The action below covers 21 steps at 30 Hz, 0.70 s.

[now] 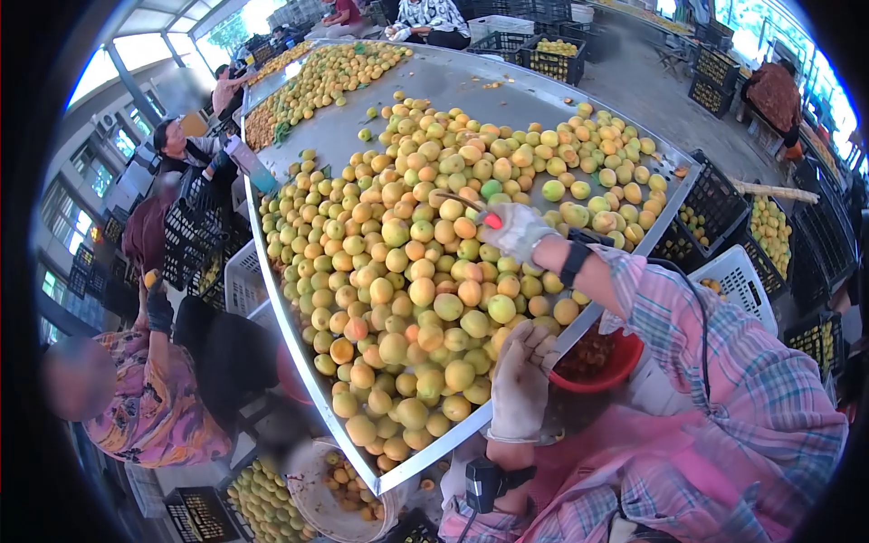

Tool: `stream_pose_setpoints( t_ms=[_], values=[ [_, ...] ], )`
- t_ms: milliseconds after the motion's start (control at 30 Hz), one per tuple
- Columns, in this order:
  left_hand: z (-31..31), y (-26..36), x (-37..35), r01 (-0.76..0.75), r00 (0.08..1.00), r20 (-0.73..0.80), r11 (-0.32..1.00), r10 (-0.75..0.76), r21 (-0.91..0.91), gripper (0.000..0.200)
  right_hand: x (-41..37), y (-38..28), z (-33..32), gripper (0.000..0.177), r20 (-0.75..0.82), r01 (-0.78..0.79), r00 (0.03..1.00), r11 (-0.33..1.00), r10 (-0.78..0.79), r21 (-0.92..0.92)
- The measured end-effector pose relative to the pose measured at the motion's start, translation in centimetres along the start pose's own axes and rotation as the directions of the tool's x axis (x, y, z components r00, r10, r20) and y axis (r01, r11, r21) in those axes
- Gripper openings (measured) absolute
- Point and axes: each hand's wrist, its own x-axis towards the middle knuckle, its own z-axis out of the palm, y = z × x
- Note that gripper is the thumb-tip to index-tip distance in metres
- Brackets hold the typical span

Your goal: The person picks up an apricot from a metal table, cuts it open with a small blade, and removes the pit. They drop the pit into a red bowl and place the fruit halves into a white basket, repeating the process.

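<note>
A big heap of yellow-orange apricots, some greenish, covers the near end of a metal-topped table. My right hand, in a white glove, reaches over the heap, closed around a slim curved tool with a red part at the fingers. What kind of tool it is cannot be made out. My left hand, also gloved, is at the table's near edge beside the apricots. Its fingers are apart and slightly bent, with nothing visible in them. Black bands circle both wrists.
Below the edge, between my arms, stands a red basin with dark scraps. A white bucket holds fruit pieces near the table corner. Black crates and a white crate flank the right side. Co-workers sit along the left.
</note>
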Motion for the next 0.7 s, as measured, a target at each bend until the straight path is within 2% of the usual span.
stream_pose_setpoints(
  t_ms=[33,67,133,200,233,267,300,333,400,467,533,567,667,700],
  values=[
    [0.1,0.2,-0.1,-0.005,1.000,-0.006,1.000,0.005,-0.011,0.035,1.2,0.3,1.4,0.028,-0.030,0.077,0.997,0.997,-0.077,0.014],
    [0.3,0.4,-0.2,-0.015,1.000,-0.021,1.000,0.015,0.002,0.035,2.2,0.3,2.4,0.028,-0.019,0.081,0.997,0.997,-0.081,0.008],
    [0.1,0.8,-0.1,-0.033,0.999,-0.040,0.999,0.033,0.007,0.035,4.0,0.4,4.5,0.031,-0.115,0.192,0.974,0.981,-0.196,-0.038],
    [-0.5,1.0,0.1,-0.032,0.999,0.022,0.999,0.032,0.030,0.036,5.2,1.2,6.4,0.033,-0.128,0.229,0.962,0.969,-0.240,-0.095],
    [-0.3,1.1,0.0,-0.101,0.993,0.071,0.980,0.090,0.174,0.034,5.7,1.6,7.0,0.035,-0.105,0.251,0.958,0.958,-0.266,-0.139],
    [-0.2,1.3,0.1,-0.102,0.994,0.065,0.981,0.093,0.166,0.034,5.9,1.7,7.3,0.037,-0.080,0.272,0.954,0.945,-0.290,-0.183],
    [0.0,1.5,0.1,-0.080,0.996,0.048,0.991,0.075,0.108,0.035,6.1,1.8,7.4,0.047,-0.061,0.263,0.960,0.952,-0.275,-0.156],
    [0.1,1.8,0.2,-0.061,0.998,0.035,0.997,0.059,0.050,0.035,6.0,2.2,7.4,0.047,-0.053,0.266,0.959,0.950,-0.278,-0.160],
    [0.2,2.4,0.3,-0.060,0.998,0.001,0.998,0.060,0.028,0.035,5.1,2.0,6.2,0.052,-0.071,0.293,0.956,0.927,-0.284,0.236],
    [0.2,2.9,0.3,-0.053,0.998,-0.030,0.999,0.053,0.008,0.036,2.5,0.3,4.1,0.056,-0.113,0.327,0.944,0.932,-0.311,0.159],
    [0.3,3.0,0.2,-0.137,0.988,-0.068,0.989,0.140,0.050,0.038,-2.0,-2.7,0.7,0.060,0.129,0.031,0.987,0.893,-0.099,0.449],
    [0.7,3.3,0.2,-0.133,0.987,-0.082,0.990,0.137,0.053,0.037,-2.6,-2.1,1.1,0.061,0.095,0.118,0.978,0.867,-0.186,0.484],
    [0.8,3.1,-0.1,-0.120,0.988,-0.093,0.991,0.125,0.053,0.036,-5.1,-0.6,1.3,0.062,0.106,0.079,0.981,0.828,-0.164,0.554],
    [0.8,3.1,-0.2,-0.103,0.990,-0.093,0.994,0.106,0.038,0.035,-5.8,-0.9,1.1,0.058,0.094,0.056,0.988,0.856,-0.121,0.514]
  ],
)
